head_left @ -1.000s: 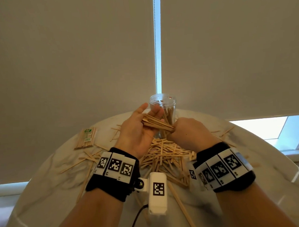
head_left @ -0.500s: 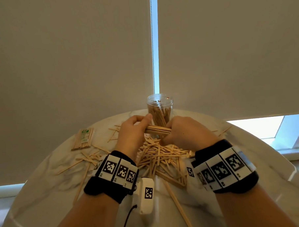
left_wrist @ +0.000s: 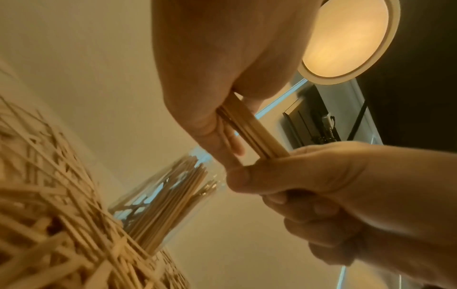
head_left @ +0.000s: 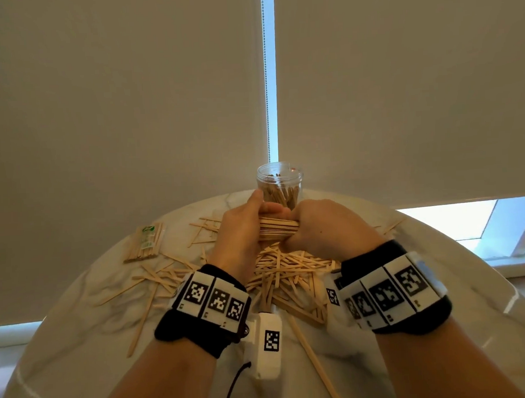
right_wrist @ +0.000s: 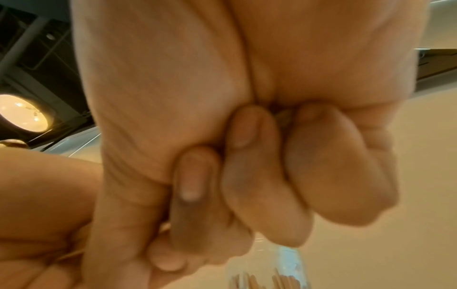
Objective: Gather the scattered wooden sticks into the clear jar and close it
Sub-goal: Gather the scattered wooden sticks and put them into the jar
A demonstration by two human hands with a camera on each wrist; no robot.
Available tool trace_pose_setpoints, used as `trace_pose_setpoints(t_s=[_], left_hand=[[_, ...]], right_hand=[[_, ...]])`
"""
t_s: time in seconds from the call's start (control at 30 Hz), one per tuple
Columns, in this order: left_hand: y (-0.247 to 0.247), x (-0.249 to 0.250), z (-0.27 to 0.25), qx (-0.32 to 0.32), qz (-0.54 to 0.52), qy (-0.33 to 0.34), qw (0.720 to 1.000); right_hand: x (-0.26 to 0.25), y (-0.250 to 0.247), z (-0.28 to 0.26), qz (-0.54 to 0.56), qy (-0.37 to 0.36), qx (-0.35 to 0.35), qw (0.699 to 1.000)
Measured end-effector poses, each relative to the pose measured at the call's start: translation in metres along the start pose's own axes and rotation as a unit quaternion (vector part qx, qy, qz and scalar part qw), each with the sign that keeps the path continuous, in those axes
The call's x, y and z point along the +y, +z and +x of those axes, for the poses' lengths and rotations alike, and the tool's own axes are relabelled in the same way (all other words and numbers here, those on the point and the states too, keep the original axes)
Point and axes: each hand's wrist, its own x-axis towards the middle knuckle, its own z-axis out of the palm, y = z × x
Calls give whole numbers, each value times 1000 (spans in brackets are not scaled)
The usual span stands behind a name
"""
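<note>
While the clear jar (head_left: 280,186) stands open, both hands' fingers (left_wrist: 222,140) clasp 1 stick bundle (head_left: 279,227).

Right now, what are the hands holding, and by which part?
Both hold one bundle of sticks, lying level before the jar: the left hand grips its left end, the right hand its right end.

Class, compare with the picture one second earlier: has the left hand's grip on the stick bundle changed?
Yes. The left hand, earlier open-palmed, now grips the stick bundle before the jar.
</note>
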Motion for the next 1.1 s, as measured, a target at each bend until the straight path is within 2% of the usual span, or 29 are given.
trace_pose_setpoints(t_s=[0.07, 0.13, 0.23, 0.3, 0.4, 0.5, 0.67, 0.83, 0.97, 1.03, 1.1], left_hand=[[2, 1, -3, -18, -1, -9, 1000], [3, 3, -2, 1, 31, -3, 1000], [3, -2, 1, 51, 182, 71, 979], [1, -9, 1, 49, 225, 113, 966], [-8, -15, 8, 73, 200, 103, 972], [-16, -22, 17, 117, 159, 73, 978], [-13, -27, 21, 139, 107, 69, 982], [-13, -25, 24, 123, 92, 74, 985], [-10, -8, 28, 56, 77, 3, 995], [-13, 6, 39, 71, 72, -17, 995], [-15, 19, 54, 98, 69, 2, 993]], right_hand=[[2, -2, 0, 13, 8, -7, 1000], [5, -5, -1, 37, 17, -20, 999], [6, -4, 0, 33, 18, -27, 999], [6, -3, 0, 37, 14, -40, 998], [7, -9, -3, 76, -15, -48, 996], [9, -15, -7, 110, -37, -22, 993], [9, -12, -6, 113, -28, 11, 993], [8, -13, -7, 106, -24, -1, 994], [11, -22, -8, 147, -25, 16, 989], [14, -32, -8, 175, -5, 25, 984], [18, -48, -1, 180, 17, 71, 981]])
